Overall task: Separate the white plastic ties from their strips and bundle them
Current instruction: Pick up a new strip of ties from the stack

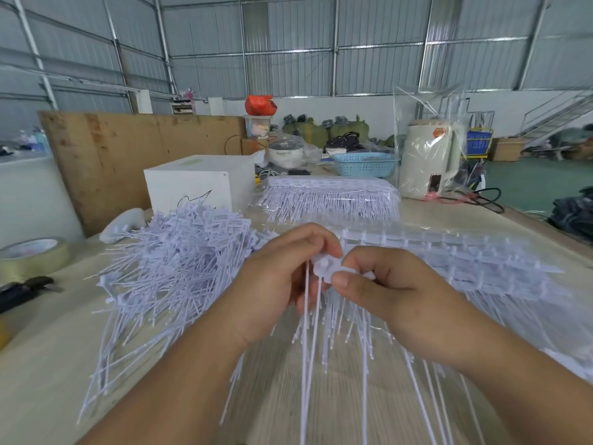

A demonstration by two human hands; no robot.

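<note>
Both hands meet over the middle of the table. My left hand [282, 281] grips the head end of a strip of white plastic ties [324, 268], whose thin tails hang down toward me. My right hand [385, 284] pinches the same strip's heads between thumb and forefinger, right beside the left. A big loose pile of separated ties [170, 261] lies to the left. A stack of uncut strips [465, 261] spreads under and behind my right hand. Another stack of strips in clear wrap [330, 197] sits farther back.
A white box [192, 184] stands behind the loose pile. A tape roll [32, 255] and black pliers [25, 289] lie at the left edge. A blue basket [365, 163], a white appliance [430, 162] in clear plastic and a black cable [484, 200] are at the back right.
</note>
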